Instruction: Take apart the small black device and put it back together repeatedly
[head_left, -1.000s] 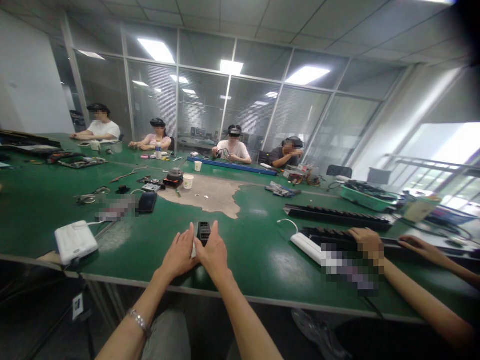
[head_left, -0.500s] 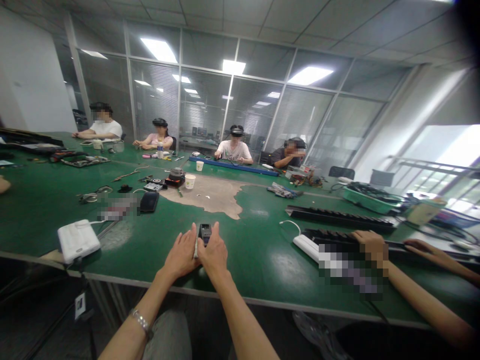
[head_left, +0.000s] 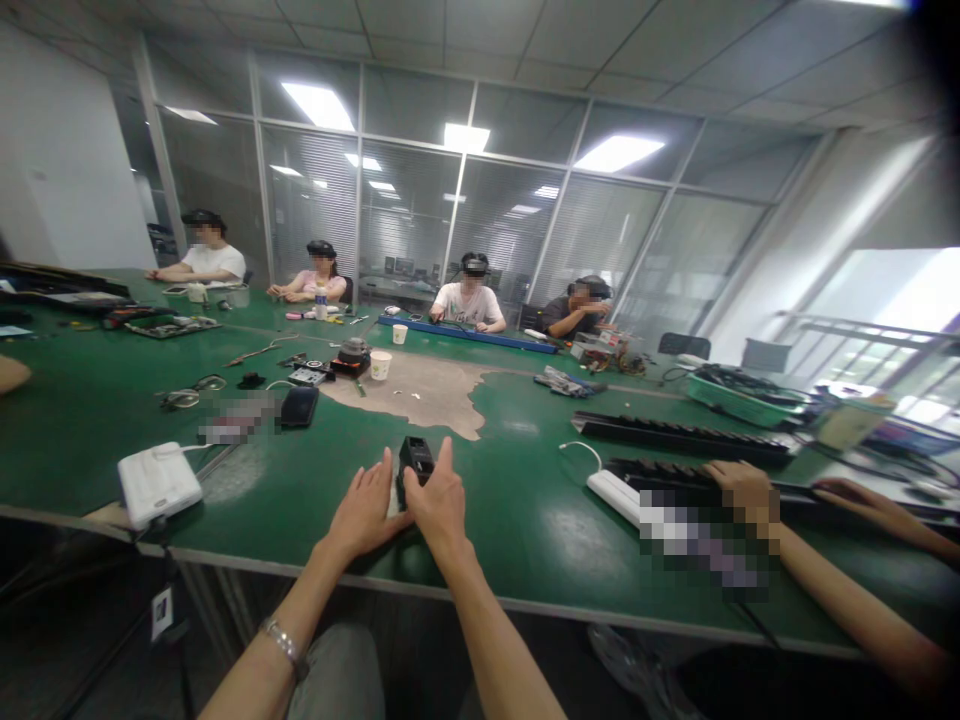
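A small black box-shaped device [head_left: 416,456] stands tilted on the green table [head_left: 517,520] in front of me. My right hand [head_left: 437,505] is closed around its near right side, thumb on the near face and index finger stretched along the right. Close by on the left, my left hand [head_left: 364,512] has its fingers stretched out. Its thumb reaches toward the device's lower end; whether it touches is hard to tell. The lower part of the device is hidden behind my right hand.
Left lie a white box [head_left: 159,486] with a cable, a black phone [head_left: 299,406] and glasses [head_left: 180,399]. Paper cups [head_left: 380,366] stand beyond. On the right, a neighbour's hands [head_left: 742,490] rest on a black strip near a white power bar [head_left: 611,490]. Several people sit opposite.
The black device has turned and tipped, now showing a different face. My right hand has shifted slightly right with it, while my left hand stays nearly in place.
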